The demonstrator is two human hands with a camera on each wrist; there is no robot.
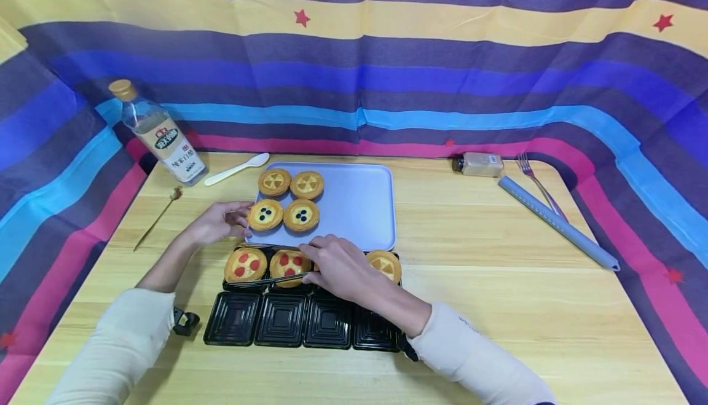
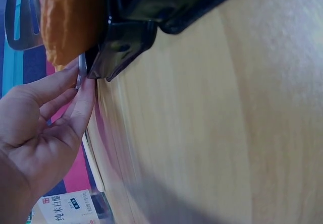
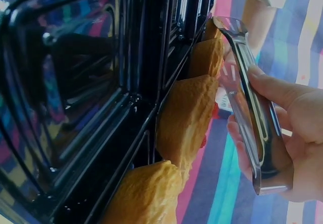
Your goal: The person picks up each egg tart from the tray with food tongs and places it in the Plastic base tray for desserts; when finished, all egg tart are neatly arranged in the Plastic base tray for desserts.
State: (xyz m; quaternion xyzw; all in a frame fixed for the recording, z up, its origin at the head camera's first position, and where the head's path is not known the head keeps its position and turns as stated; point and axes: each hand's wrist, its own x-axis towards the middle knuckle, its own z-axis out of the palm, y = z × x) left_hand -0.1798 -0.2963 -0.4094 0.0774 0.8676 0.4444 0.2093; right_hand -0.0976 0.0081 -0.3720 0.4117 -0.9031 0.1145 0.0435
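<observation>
My right hand (image 1: 340, 267) holds metal tongs (image 3: 252, 118) above the black compartment tray (image 1: 282, 319). The tongs' arms stand apart, reaching left along both sides of two red-dotted tarts (image 1: 246, 265); whether they touch them I cannot tell. Farther right in that back row sits a wedge-patterned tart (image 1: 383, 265); my right hand hides what lies between. My left hand (image 1: 221, 220) pinches the left rim of the lavender tray (image 1: 359, 208) between thumb and fingers. On this tray are two wedge-patterned tarts (image 1: 306, 185) and two tarts with dark berries (image 1: 301, 215).
A vinegar bottle (image 1: 166, 137), a white spoon (image 1: 238, 169) and a thin metal stick (image 1: 157, 220) lie or stand at the left. Back right are a small dark-capped bottle (image 1: 481, 164), a fork (image 1: 539, 184) and a long grey-blue bar (image 1: 558, 224). Striped cloth (image 1: 354, 73) encloses the table.
</observation>
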